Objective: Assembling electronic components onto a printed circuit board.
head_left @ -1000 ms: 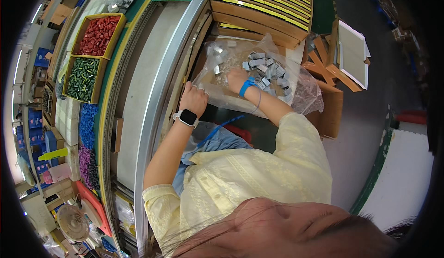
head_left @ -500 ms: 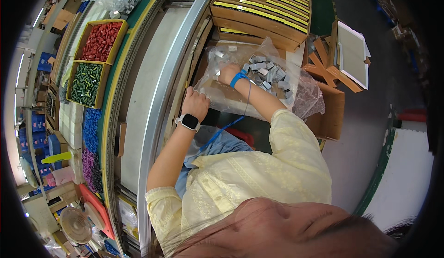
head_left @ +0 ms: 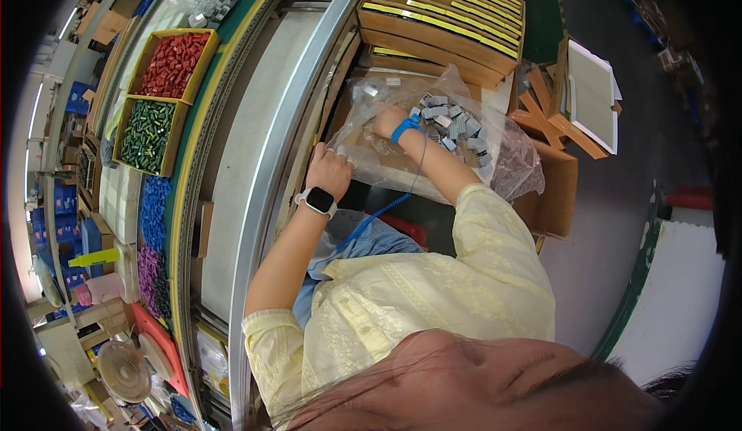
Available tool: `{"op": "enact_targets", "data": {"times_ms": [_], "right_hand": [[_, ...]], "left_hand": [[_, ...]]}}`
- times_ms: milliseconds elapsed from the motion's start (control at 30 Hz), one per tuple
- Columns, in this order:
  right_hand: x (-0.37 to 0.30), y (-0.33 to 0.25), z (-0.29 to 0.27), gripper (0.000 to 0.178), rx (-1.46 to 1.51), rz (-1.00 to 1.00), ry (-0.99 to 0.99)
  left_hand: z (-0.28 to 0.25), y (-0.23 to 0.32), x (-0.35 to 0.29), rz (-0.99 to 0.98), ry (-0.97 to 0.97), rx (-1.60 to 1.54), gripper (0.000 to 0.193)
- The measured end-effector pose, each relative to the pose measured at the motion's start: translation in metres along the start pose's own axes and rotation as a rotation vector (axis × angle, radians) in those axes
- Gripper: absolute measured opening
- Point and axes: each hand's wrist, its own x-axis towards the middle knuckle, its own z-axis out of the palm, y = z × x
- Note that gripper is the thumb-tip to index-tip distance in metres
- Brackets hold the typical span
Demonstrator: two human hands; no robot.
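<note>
A clear plastic bag (head_left: 363, 141) lies spread open over a cardboard surface, with a pile of grey ribbed metal blocks (head_left: 464, 126), like small heat sinks, on its right side. My right hand (head_left: 390, 122), wearing a blue wrist strap (head_left: 406, 127) with a coiled cord (head_left: 386, 208), is over the bag just left of the pile. Its fingers are curled, and what they hold is hidden. My left hand (head_left: 330, 172), with a white-banded watch (head_left: 317, 200) on the wrist, closes at the bag's near left edge. A few loose light pieces (head_left: 393, 82) lie at the bag's far side.
Beyond the bag stands a carton of upright dividers (head_left: 440, 25) with yellow edges. A metal rail (head_left: 267, 137) and conveyor run along the left, past bins of red parts (head_left: 174, 64) and green parts (head_left: 147, 137). An open cardboard box (head_left: 553, 191) is at right.
My right hand has drawn slightly right, toward the pile, and its fingers look more curled in. My left hand stays at the bag's edge. The whole view has shifted a little.
</note>
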Motion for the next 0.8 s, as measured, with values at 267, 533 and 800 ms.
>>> {"op": "enact_targets", "data": {"times_ms": [267,533,800], "right_hand": [[-0.02,0.025,0.001,0.028,0.148,-0.009,0.158],[-0.037,0.015,-0.016,0.032,-0.134,-0.091,0.271],[0.021,-0.005,0.013,0.035,-0.059,-0.043,0.374]], "left_hand": [[0.001,0.001,0.0,0.005,0.003,-0.004,0.016],[0.001,0.004,-0.001,0.009,0.104,0.003,0.018],[0.0,0.004,-0.002,0.013,0.19,0.019,0.017]]}}
